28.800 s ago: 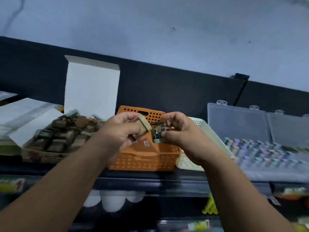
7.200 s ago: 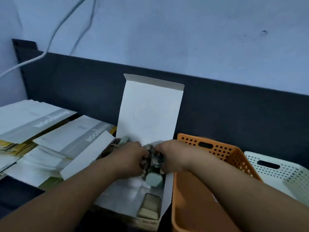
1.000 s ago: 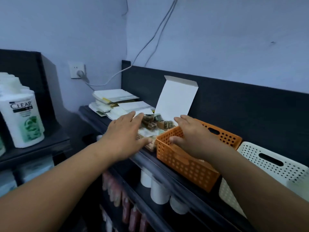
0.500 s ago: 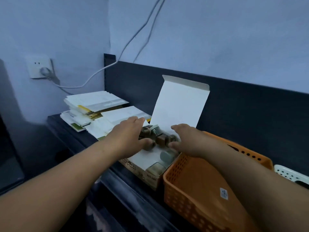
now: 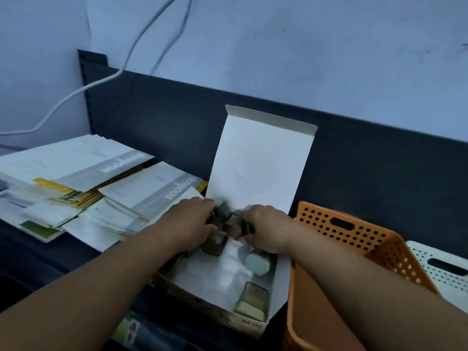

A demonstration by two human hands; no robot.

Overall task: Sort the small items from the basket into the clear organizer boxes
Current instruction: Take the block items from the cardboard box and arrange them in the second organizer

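My left hand (image 5: 188,224) and right hand (image 5: 266,228) each have the grip curled on blurred items (image 5: 220,213) at the far end of the box (image 5: 210,274). They seem light, hard and slick, so I'd pinch across flat sides.

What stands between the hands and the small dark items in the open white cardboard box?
Nothing visible: the left hand and right hand hold the small dark items at the far end of the white cardboard box.

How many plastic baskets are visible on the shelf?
2. The orange basket stands just right of the open cardboard box; the white basket is beside it at the right edge, cut off by the frame. Others may be out of view.
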